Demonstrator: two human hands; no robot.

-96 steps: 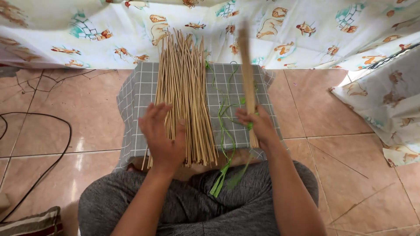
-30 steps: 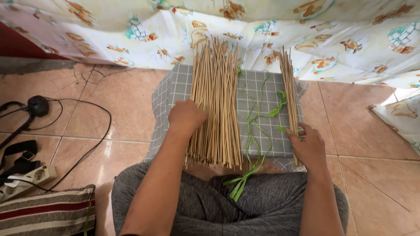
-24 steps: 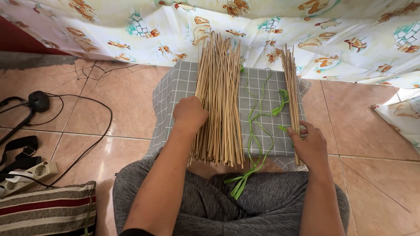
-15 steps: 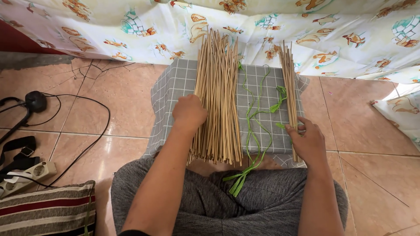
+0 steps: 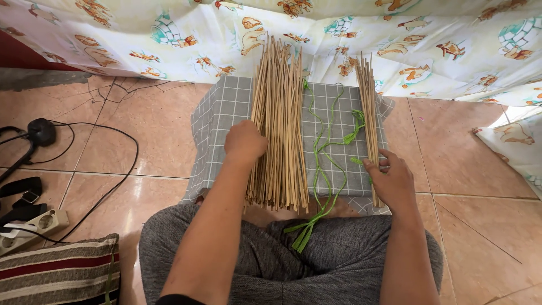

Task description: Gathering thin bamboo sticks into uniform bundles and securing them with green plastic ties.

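In the head view, the left hand [image 5: 245, 141] rests knuckles up on the left edge of a large bundle of thin bamboo sticks [image 5: 278, 124], fingers curled onto the sticks; whether it grips any I cannot tell. The bundle lies lengthwise on a grey checked cloth [image 5: 217, 121] spread over the tiled floor [image 5: 141, 135]. The right hand [image 5: 392, 181] lies partly open on the near end of a smaller stick bundle [image 5: 368, 101] at the cloth's right side, fingertips touching it. Green string [image 5: 324, 164] trails between the two bundles toward the person's grey-trousered lap. A printed sheet [image 5: 395, 34] hangs at the far side; black cables [image 5: 84, 169] and a striped cushion [image 5: 59, 271] lie left.
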